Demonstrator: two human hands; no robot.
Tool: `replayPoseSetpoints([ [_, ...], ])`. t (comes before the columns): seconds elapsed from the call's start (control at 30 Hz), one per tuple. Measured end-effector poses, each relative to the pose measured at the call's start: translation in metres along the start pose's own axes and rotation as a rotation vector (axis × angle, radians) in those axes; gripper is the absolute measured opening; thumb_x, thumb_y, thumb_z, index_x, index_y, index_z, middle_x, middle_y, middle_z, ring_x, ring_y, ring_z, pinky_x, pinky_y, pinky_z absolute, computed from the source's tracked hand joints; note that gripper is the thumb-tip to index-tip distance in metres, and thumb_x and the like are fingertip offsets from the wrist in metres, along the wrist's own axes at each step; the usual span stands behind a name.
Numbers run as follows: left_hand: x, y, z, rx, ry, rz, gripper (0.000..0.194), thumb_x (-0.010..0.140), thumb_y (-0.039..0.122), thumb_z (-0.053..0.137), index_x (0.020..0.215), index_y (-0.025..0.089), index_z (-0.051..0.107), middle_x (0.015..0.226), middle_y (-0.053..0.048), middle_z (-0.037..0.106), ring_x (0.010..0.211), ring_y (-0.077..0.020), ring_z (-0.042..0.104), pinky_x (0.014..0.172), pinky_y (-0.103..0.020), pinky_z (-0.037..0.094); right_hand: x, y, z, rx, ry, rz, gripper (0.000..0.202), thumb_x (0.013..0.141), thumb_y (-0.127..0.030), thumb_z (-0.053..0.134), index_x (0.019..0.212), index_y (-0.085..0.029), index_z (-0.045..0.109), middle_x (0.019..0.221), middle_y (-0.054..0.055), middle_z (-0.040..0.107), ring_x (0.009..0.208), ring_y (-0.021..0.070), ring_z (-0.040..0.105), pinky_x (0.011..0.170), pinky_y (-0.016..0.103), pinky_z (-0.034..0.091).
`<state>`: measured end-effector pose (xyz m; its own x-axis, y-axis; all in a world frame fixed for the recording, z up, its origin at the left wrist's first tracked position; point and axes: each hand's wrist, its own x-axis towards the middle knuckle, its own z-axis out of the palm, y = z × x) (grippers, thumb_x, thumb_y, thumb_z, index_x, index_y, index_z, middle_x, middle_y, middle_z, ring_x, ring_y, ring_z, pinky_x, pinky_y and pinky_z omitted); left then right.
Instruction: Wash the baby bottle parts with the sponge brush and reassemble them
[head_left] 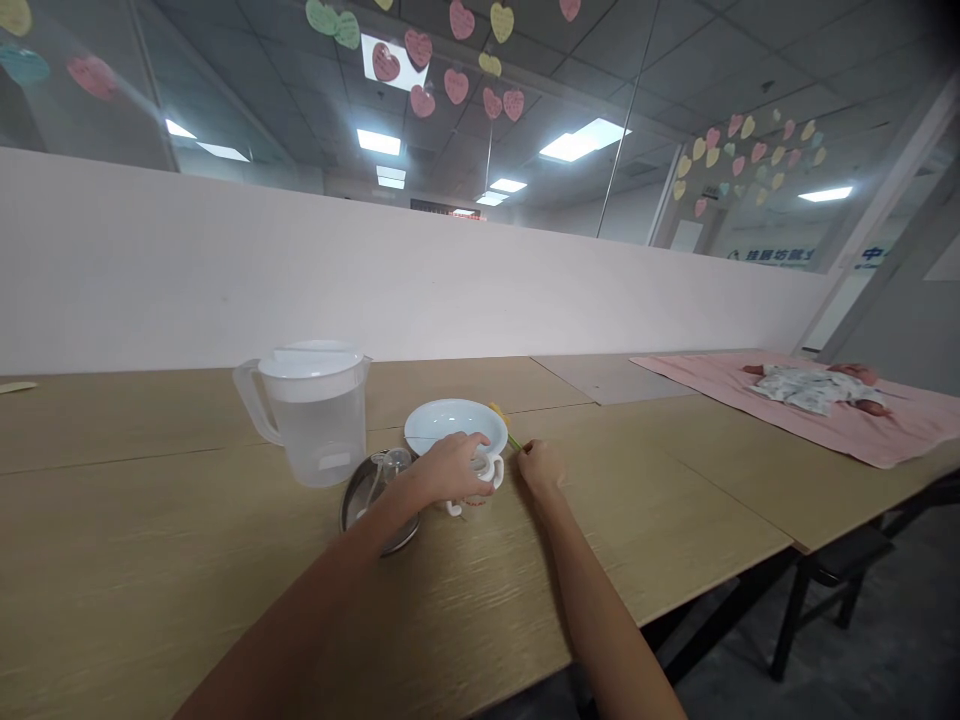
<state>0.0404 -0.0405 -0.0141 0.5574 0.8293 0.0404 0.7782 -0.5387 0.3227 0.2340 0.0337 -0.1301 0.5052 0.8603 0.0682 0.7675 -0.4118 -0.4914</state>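
Note:
My left hand (452, 468) is closed over a small clear bottle with white handles (492, 468), in front of a white bowl (455, 415). To its right, my right hand (541, 467) pinches the green handle of a brush (513, 441), whose yellow end (498, 411) lies by the bowl's right rim. A round metal dish (352, 500) sits left of the bottle, partly under my left forearm, with clear bottle parts (393, 462) in it. Behind the dish stands a translucent pitcher (319, 415) with a white lid, upright, some liquid low inside.
On the right, a baby doll (814, 388) in patterned clothes lies on a pink cloth (720, 395). A low white wall (420, 290) runs behind the wooden table (150, 560). A dark stool (851, 553) stands beyond the front edge. A flat light piece (16, 387) lies far left.

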Motion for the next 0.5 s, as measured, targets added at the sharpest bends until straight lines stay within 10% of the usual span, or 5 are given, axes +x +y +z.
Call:
replayPoseSetpoints([
  [0.5, -0.0019, -0.0002, 0.0081, -0.097, -0.015, 0.053, 0.057, 0.067, 0.032, 0.059, 0.121, 0.019, 0.050, 0.122, -0.009, 0.057, 0.107, -0.0243, 0.056, 0.077, -0.027, 0.049, -0.0002, -0.0004, 0.0005, -0.044, 0.007, -0.015, 0.029, 0.081, -0.023, 0.045, 0.099, -0.016, 0.067, 0.097, 0.013, 0.067, 0.095, 0.0241, 0.063, 0.075, 0.031, 0.046],
])
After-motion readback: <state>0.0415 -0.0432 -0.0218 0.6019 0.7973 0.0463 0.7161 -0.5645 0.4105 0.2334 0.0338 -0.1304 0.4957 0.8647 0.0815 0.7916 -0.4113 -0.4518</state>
